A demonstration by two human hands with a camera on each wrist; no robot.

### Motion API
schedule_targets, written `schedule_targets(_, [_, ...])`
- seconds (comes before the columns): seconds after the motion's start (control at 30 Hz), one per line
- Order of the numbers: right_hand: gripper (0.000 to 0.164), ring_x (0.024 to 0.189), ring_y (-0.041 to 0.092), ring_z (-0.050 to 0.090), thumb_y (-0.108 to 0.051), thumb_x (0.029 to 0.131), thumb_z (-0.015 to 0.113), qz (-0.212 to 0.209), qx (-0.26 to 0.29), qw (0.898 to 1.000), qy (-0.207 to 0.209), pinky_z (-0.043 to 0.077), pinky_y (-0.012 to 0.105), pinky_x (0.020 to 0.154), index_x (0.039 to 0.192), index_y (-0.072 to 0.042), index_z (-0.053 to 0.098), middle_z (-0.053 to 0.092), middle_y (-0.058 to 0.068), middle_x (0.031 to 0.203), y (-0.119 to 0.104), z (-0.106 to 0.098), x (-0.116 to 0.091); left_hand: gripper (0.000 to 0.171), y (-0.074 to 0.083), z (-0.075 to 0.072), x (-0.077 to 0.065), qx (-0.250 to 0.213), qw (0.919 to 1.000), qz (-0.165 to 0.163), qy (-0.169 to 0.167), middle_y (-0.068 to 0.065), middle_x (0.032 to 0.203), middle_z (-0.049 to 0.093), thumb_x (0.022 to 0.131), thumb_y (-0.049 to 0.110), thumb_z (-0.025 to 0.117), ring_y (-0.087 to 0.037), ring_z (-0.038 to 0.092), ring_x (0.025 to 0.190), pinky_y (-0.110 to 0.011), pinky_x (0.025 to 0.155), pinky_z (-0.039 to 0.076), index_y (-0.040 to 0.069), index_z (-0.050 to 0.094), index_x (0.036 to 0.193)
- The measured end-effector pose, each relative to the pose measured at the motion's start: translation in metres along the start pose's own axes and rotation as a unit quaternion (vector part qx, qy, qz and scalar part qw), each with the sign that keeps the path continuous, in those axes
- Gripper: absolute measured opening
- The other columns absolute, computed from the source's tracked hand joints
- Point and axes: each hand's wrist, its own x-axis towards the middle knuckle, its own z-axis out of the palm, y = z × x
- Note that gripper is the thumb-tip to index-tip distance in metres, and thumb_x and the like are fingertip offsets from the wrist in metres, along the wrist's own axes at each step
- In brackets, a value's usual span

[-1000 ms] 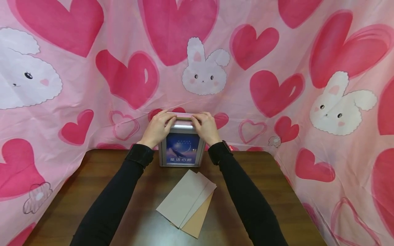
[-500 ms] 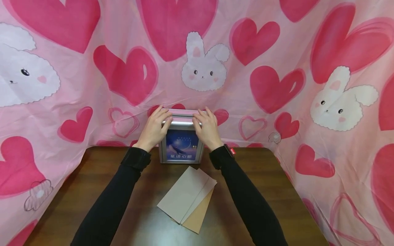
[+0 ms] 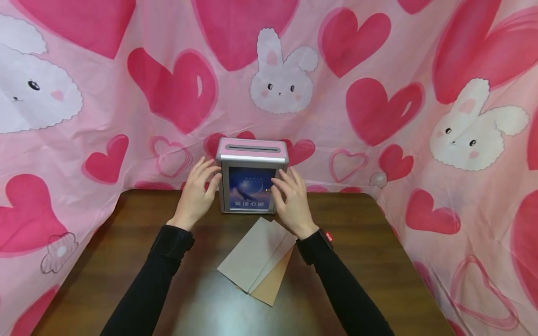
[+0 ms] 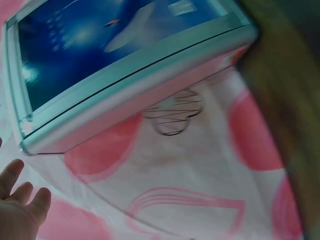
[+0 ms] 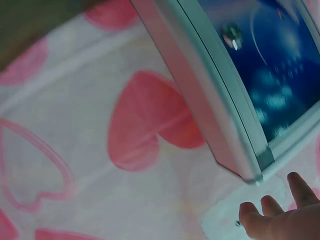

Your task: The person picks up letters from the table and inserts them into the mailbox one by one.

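A pink, silver-edged box (image 3: 252,158) stands upright at the back of the table, with a long slot in its top and a dark blue picture on its front. My left hand (image 3: 195,193) hovers by its left edge, fingers loosely spread and holding nothing. In front of its right side is my right hand (image 3: 292,200), its fingers relaxed and slightly bent, also without anything in them. The left wrist view shows the fingers (image 4: 12,200) apart from the box's corner; the right wrist view likewise shows a gap between fingers (image 5: 272,210) and box.
Two grey envelopes (image 3: 252,254) and a tan one (image 3: 273,284) lie overlapping on the wooden table (image 3: 357,280), in front of the box. A pink cloth (image 3: 168,28) with hearts and rabbits hangs behind and around the table.
Both hands have come off the top of the box and moved down toward me and apart. The slotted top now shows fully. The envelopes stay put while the head view tilts slightly.
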Motion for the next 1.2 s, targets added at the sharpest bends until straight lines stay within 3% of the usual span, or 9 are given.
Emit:
schedule_targets(0.3, [0.02, 0.126, 0.037, 0.043, -0.01, 0.091, 0.061, 0.072, -0.032, 0.996, -0.036, 0.033, 0.065, 0.099, 0.103, 0.0, 0.073, 0.066, 0.021, 0.121, 0.021, 0.017, -0.05, 0.035, -0.016, 0.022, -0.037, 0.014, 0.9953, -0.06, -0.074, -0.025, 0.138, 0.048, 0.097, 0.028, 0.054, -0.037, 0.03, 0.136, -0.064, 0.105, 0.031, 0.0, 0.064, 0.116])
schedule_targets(0.5, [0.017, 0.118, 0.032, 0.051, -0.012, 0.089, 0.063, 0.114, -0.055, 0.99, -0.058, 0.04, 0.059, 0.092, 0.1, -0.006, 0.074, 0.071, 0.013, 0.111, 0.026, 0.027, -0.071, 0.041, -0.023, 0.039, -0.053, 0.038, 0.975, -0.131, -0.175, -0.024, 0.137, 0.049, 0.097, 0.036, 0.051, -0.04, 0.04, 0.128, -0.066, 0.101, 0.035, 0.004, 0.062, 0.121])
schedule_targets(0.63, [0.015, 0.109, 0.029, 0.056, -0.013, 0.089, 0.063, 0.132, -0.056, 0.987, -0.067, 0.043, 0.056, 0.086, 0.098, -0.009, 0.075, 0.074, 0.008, 0.103, 0.025, 0.034, -0.087, 0.043, -0.027, 0.051, -0.062, 0.042, 0.9613, -0.162, -0.218, -0.024, 0.13, 0.055, 0.096, 0.036, 0.054, -0.041, 0.049, 0.119, -0.065, 0.096, 0.041, 0.002, 0.061, 0.122])
schedule_targets(0.83, [0.015, 0.099, 0.026, 0.06, -0.015, 0.088, 0.063, 0.145, -0.056, 0.983, -0.102, 0.046, 0.051, 0.079, 0.095, -0.009, 0.076, 0.075, 0.006, 0.097, 0.012, 0.04, -0.118, 0.044, -0.026, 0.077, -0.065, 0.05, 0.9504, -0.169, -0.256, -0.023, 0.119, 0.063, 0.094, 0.034, 0.058, -0.04, 0.056, 0.11, -0.063, 0.09, 0.047, 0.0, 0.062, 0.122])
schedule_targets(1.03, [0.017, 0.088, 0.021, 0.06, -0.014, 0.088, 0.062, 0.159, -0.022, 0.969, -0.187, 0.05, 0.043, 0.077, 0.097, -0.009, 0.076, 0.075, 0.004, 0.097, -0.021, 0.041, -0.144, 0.047, -0.02, 0.106, -0.06, 0.083, 0.9353, -0.175, -0.296, -0.022, 0.118, 0.065, 0.09, 0.035, 0.063, -0.039, 0.059, 0.106, -0.061, 0.087, 0.049, -0.001, 0.063, 0.121])
schedule_targets(1.2, [0.016, 0.089, 0.018, 0.059, -0.016, 0.086, 0.064, 0.154, -0.021, 0.965, -0.212, 0.05, 0.042, 0.077, 0.095, -0.011, 0.076, 0.075, 0.001, 0.097, -0.042, 0.038, -0.154, 0.039, -0.017, 0.129, -0.055, 0.119, 0.9294, -0.158, -0.311, -0.018, 0.102, 0.07, 0.085, 0.035, 0.067, -0.035, 0.062, 0.09, -0.058, 0.075, 0.052, 0.004, 0.069, 0.108])
